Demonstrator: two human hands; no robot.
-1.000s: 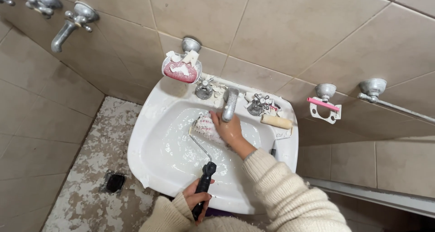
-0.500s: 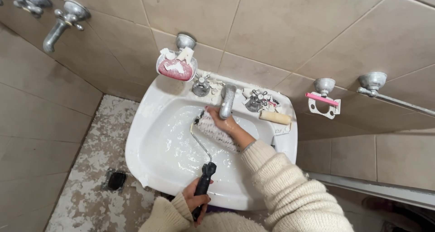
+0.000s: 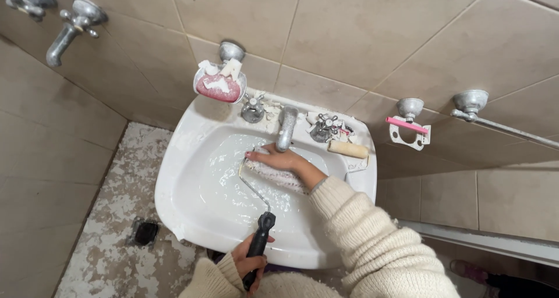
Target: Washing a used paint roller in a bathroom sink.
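Wall tap [image 3: 69,27]: sitting high on the tiled wall at far left, spout pointing down, well apart from the sink.
Floor [image 3: 105,216]: showing left of the sink, patchy with flaking white; a small dark drain [image 3: 145,233] is lying near the sink's lower left edge.
Sink [image 3: 174,187]: white basin hanging on the tiled wall, its bowl looking wet and streaked with white.
Soap dish [image 3: 219,85]: sitting on the wall just above the sink's back left corner, holding a pink bar and white scraps.
Left hand [image 3: 247,263]: gripping the black handle [image 3: 259,245] of the roller at the sink's near rim, fingers wrapping closed around it; a cream sleeve is covering the wrist.
Roller [image 3: 276,174]: lying inside the bowl under the spout, its wire arm running from the handle up to the whitish, wet cover.
Right hand [image 3: 279,158]: resting on top of the roller cover, fingers pressing flat along it, neither clenching nor spread wide; I cannot tell whether the thumb is curling under.
Faucet [image 3: 286,128]: metal spout standing at the back centre, its tip hanging just above the right hand, with a cross knob on either side.
Spare cover [image 3: 348,149]: a pale roller sleeve lying on the sink's back right ledge, beside the right knob.
Holder [image 3: 407,129]: white wall bracket right of the sink carrying a pink stick.
Rail [image 3: 512,132]: metal bar running along the wall at far right.
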